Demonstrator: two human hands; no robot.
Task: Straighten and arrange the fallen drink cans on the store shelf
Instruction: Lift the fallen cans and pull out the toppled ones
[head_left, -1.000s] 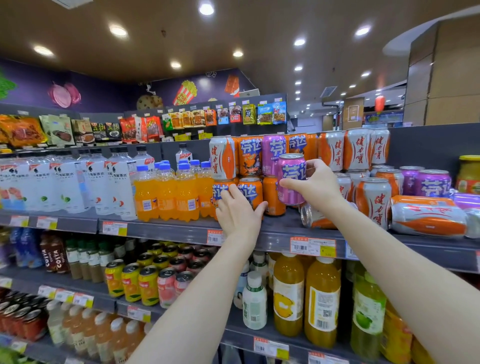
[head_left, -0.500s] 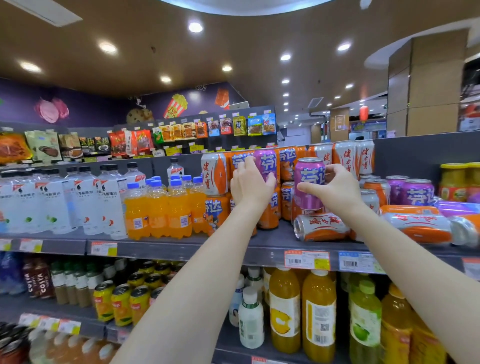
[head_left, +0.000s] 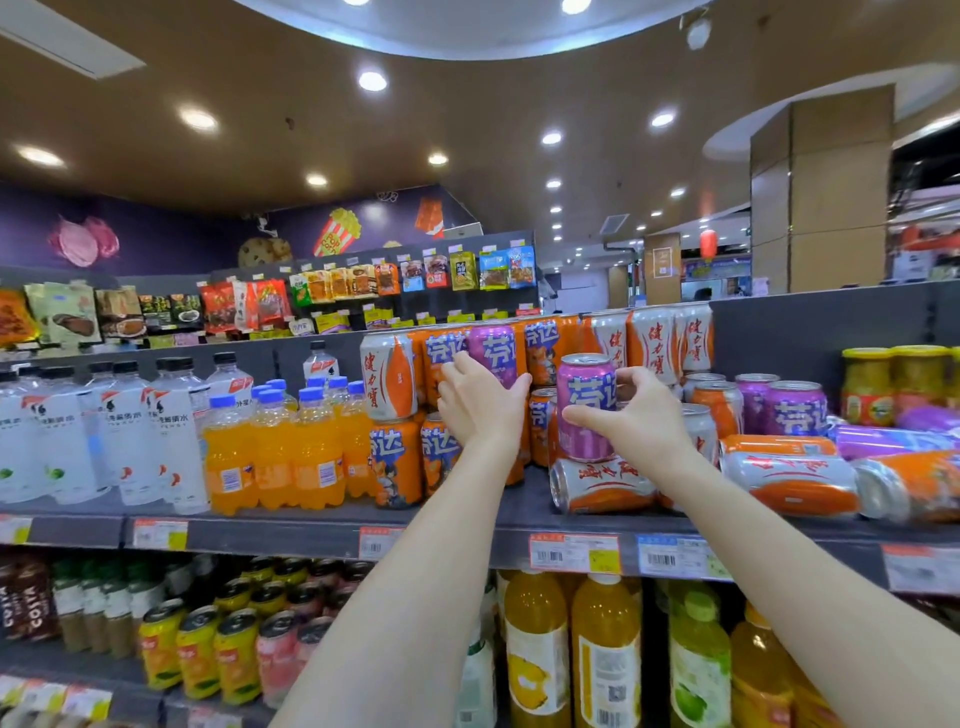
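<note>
Cans fill the grey metal store shelf (head_left: 311, 532), and the task's piece in hand is an upright purple aluminium drink can (head_left: 585, 408) at about one o'clock from the frame's centre, held just above a fallen white-and-orange can (head_left: 605, 483) lying on its side. The right hand (head_left: 636, 421) wraps its mid-body, thumb in front and fingers curled behind, clamped on it. At eleven o'clock the left hand (head_left: 480, 408) lies flat, fingers together, against the stacked orange and purple cans (head_left: 493, 353), steadying them. More fallen cans (head_left: 789, 480) lie at three o'clock. Likely full, the can should feel moderately heavy, rigid and smooth; a mid-wall grip suits it, since squeezing hard near the top could let it slip.
</note>
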